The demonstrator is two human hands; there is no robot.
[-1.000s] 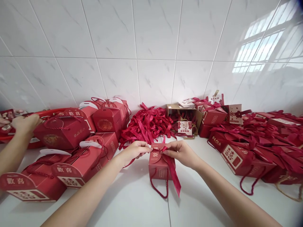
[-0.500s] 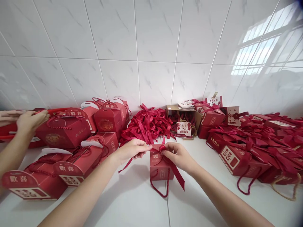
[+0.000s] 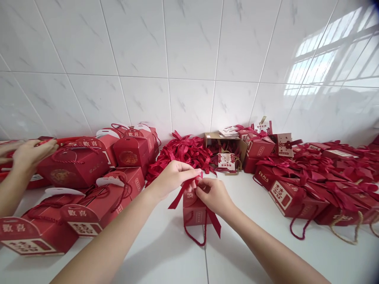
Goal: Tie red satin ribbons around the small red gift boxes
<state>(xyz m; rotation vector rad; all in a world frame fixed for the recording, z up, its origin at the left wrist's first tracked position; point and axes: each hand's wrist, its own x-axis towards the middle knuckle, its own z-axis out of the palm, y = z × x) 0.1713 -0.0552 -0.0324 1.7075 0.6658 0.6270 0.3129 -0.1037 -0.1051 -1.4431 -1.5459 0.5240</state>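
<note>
A small red gift box (image 3: 195,215) with a dark red rope handle (image 3: 197,240) lies on the white tiled surface in front of me. Over its top, my left hand (image 3: 177,178) pinches a red ribbon (image 3: 177,197), whose one end hangs down at the left. My right hand (image 3: 212,193) is closed on the same ribbon at the box's top, and another tail (image 3: 214,225) trails down the box's right side. The two hands nearly meet, and their fingers hide the spot where the ribbon crosses.
Several upright red boxes (image 3: 79,165) stand at the left, where another person's hand (image 3: 32,154) works. Behind the box lie a heap of red ribbons (image 3: 186,152) and an open carton (image 3: 244,148) with tags (image 3: 226,161). Beribboned boxes (image 3: 299,197) crowd the right, before a tiled wall (image 3: 192,47).
My left hand has moved right and up, closing in on my right hand. The ribbon end it held out to the left now hangs near the box. The view has shifted slightly.
</note>
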